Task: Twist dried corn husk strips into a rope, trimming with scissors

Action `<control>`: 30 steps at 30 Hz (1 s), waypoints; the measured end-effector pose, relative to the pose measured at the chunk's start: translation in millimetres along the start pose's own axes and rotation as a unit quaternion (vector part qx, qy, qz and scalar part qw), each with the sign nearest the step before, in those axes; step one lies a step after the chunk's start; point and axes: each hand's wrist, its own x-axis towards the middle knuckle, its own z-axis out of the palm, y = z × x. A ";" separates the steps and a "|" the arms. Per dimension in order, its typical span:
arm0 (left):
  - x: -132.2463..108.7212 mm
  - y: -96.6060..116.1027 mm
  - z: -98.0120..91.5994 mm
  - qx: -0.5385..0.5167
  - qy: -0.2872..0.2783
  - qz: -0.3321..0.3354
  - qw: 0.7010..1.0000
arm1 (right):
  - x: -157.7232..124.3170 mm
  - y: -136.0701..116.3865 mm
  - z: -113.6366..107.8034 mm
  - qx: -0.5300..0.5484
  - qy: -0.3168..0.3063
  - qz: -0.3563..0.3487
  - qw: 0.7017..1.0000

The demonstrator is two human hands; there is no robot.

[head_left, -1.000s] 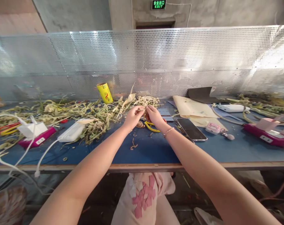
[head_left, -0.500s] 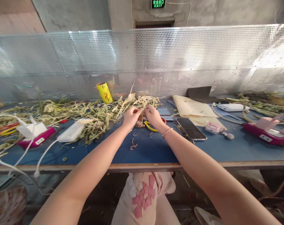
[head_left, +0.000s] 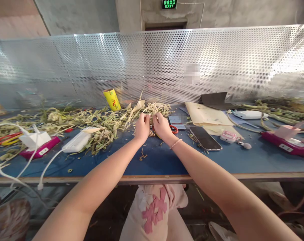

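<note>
My left hand (head_left: 142,127) and my right hand (head_left: 161,127) are side by side over the middle of the blue table (head_left: 162,160), knuckles up, fingers curled onto pale dried plant strips (head_left: 154,110) at the near edge of a heap. Each hand pinches some of the strips. Red-handled scissors (head_left: 174,128) and a yellow-handled tool lie just under and to the right of my right hand, mostly hidden by it. A thin bracelet shows on my right wrist.
A long pile of dried green stalks (head_left: 66,120) runs left. A yellow roll (head_left: 112,99) stands by the perforated metal screen (head_left: 152,63). A phone (head_left: 205,137), brown paper (head_left: 204,115), white chargers (head_left: 76,142) with cables and pink boxes (head_left: 285,144) lie around.
Both hands have drawn slightly nearer and lower, closing more tightly over the strips; the yellow-handled tool is now almost covered by my right hand.
</note>
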 end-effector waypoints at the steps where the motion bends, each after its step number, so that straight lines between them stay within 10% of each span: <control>1: -0.7 0.8 0.2 0.003 0.000 0.006 1.000 | -0.3 -0.7 -0.5 -0.005 0.006 -0.008 1.000; 17: -3.5 10.5 -0.5 0.022 -0.031 0.109 0.993 | 13.0 3.9 -1.0 0.105 0.053 0.107 0.987; 30: -3.2 13.0 0.5 -0.034 -0.069 0.055 0.996 | 14.1 5.5 -0.1 0.122 0.069 0.107 0.984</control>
